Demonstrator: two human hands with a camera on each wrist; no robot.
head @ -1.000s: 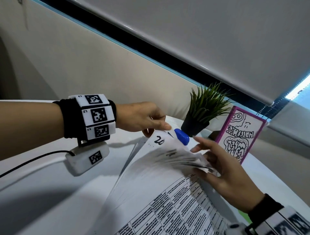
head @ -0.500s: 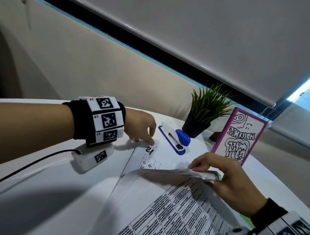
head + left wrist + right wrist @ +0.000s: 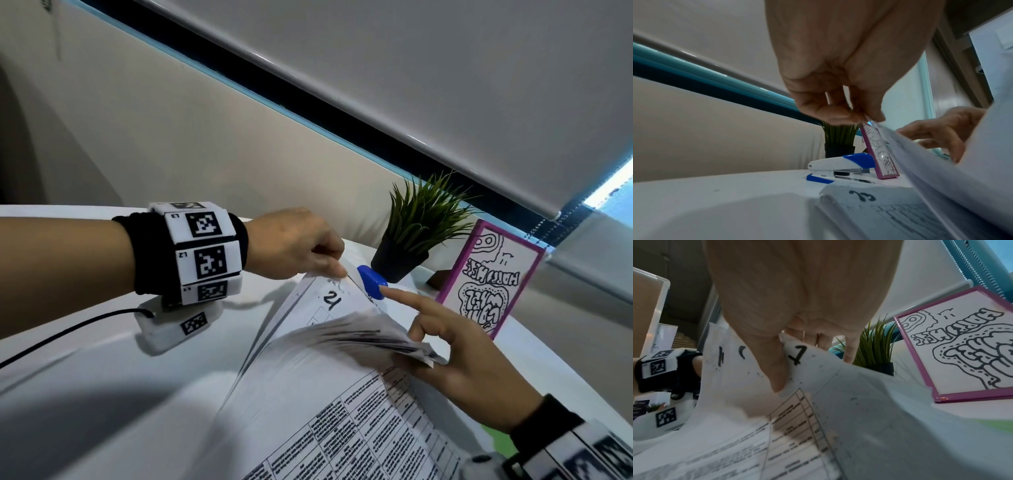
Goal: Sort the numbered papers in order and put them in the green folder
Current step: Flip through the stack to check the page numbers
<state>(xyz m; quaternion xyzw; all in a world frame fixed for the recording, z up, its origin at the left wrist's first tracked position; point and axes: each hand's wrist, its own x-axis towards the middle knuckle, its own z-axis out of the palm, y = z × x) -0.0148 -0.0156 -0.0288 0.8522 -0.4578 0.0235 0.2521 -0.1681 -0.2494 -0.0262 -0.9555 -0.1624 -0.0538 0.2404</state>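
White printed sheets with handwritten numbers, stacked mid-table and fanned upward. Far corner of sheet marked 21 pinched by left hand. Right edge of lifted bundle gripped by right hand, forefinger extended. Strip of green folder at near right. Beyond: blue-and-white stapler, potted green plant, pink-framed drawing.

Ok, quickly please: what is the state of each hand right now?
Left hand: closed, pinching the corner of the white paper sheet marked 21.
Right hand: closed on the bent-up bundle of white printed papers, index finger extended.
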